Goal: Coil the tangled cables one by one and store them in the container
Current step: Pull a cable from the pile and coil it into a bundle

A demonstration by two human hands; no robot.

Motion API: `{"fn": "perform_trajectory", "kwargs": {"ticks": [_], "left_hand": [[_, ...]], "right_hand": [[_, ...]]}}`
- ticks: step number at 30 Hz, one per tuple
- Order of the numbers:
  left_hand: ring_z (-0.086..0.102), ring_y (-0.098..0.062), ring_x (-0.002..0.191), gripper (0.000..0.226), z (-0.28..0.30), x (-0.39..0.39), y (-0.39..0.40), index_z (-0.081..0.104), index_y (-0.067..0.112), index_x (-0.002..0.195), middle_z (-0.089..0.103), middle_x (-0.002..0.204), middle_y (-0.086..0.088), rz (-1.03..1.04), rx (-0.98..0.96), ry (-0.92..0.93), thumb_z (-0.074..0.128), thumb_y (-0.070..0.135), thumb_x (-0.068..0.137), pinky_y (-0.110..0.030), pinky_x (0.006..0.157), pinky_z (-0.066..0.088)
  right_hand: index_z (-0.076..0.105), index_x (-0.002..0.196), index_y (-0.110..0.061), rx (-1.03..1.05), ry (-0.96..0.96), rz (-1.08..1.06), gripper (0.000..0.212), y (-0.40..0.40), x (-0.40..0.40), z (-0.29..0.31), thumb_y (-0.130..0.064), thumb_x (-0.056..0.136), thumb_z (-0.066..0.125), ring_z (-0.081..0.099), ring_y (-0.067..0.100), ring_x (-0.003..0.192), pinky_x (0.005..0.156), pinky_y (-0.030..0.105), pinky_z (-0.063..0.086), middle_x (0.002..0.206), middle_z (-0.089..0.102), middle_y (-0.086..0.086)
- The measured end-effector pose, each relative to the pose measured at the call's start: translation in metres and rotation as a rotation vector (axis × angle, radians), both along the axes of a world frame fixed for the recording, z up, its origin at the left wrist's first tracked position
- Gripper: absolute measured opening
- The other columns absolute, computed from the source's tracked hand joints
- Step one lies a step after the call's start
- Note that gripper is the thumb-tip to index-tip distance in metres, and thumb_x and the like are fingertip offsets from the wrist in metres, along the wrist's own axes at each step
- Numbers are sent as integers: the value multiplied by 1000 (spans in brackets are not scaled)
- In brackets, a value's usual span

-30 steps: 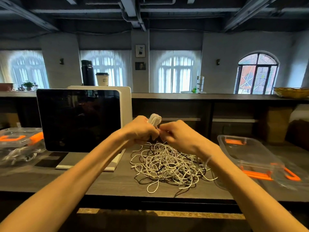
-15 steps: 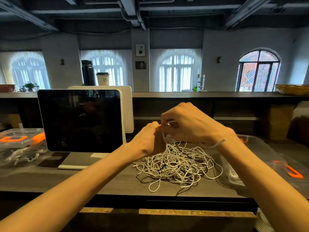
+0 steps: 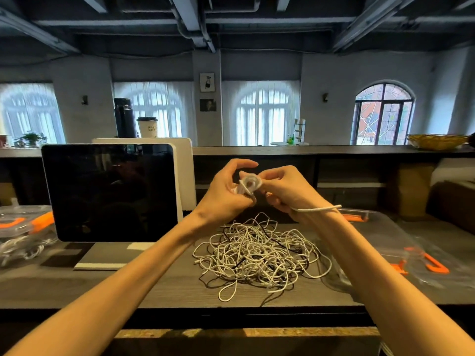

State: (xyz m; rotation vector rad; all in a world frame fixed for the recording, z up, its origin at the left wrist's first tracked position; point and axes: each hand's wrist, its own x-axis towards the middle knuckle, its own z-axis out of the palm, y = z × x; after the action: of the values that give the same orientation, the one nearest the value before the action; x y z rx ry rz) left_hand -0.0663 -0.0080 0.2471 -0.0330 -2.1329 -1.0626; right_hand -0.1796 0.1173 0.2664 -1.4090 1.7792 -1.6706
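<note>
A tangled heap of white and dark cables [image 3: 259,254] lies on the dark wooden counter in front of me. Above it, both hands hold one small white coiled cable [image 3: 248,184]. My left hand [image 3: 226,195] grips the coil from the left, thumb and forefinger curled over it. My right hand [image 3: 288,192] pinches it from the right, and a loose white end trails across my right wrist. A clear plastic container with orange clips [image 3: 380,242] sits to the right of the heap, partly hidden by my right forearm.
A dark tablet screen on a white stand [image 3: 110,194] stands left of the heap. Another clear container with orange clips and cables inside [image 3: 23,232] sits at the far left. A raised shelf behind carries a black flask [image 3: 124,118], a paper cup [image 3: 147,127] and a yellow basket [image 3: 437,141].
My hands have moved apart from a tight overlap. The coil, hidden under my right hand half a second ago, now shows between both hands. The cable end still lies over my right wrist.
</note>
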Motion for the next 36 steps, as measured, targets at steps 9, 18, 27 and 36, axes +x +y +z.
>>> {"fn": "perform_trajectory", "kwargs": {"ticks": [9,18,27,36], "left_hand": [[25,-9,37,44,13,16,-13,56,11,98,32,48,2,-167,525,-276,59,55,93,-22,40,21],[49,-12,53,70,-1,-1,-13,54,15,59,53,52,2,308,41,-239,48,83,71,-39,64,46],[55,-26,57,62,-14,13,-4,62,2,82,60,65,-13,18,-54,-254,41,58,96,-37,54,50],[24,-13,42,76,-14,25,16,45,15,55,32,48,0,-431,371,-395,34,84,85,-33,46,15]], "right_hand": [[78,99,-17,48,743,-139,23,10,19,-23,-26,104,58,56,3,57,55,15,38,73,66,-11],[74,98,-27,-6,1355,-217,22,17,34,-8,-35,103,54,65,17,70,55,29,42,93,73,-9],[79,91,-17,-196,1063,-141,31,20,22,24,-47,86,70,65,8,76,64,31,58,89,71,-7],[79,91,-13,0,235,126,26,13,4,-7,-38,90,71,46,8,55,52,21,32,65,59,4]]}}
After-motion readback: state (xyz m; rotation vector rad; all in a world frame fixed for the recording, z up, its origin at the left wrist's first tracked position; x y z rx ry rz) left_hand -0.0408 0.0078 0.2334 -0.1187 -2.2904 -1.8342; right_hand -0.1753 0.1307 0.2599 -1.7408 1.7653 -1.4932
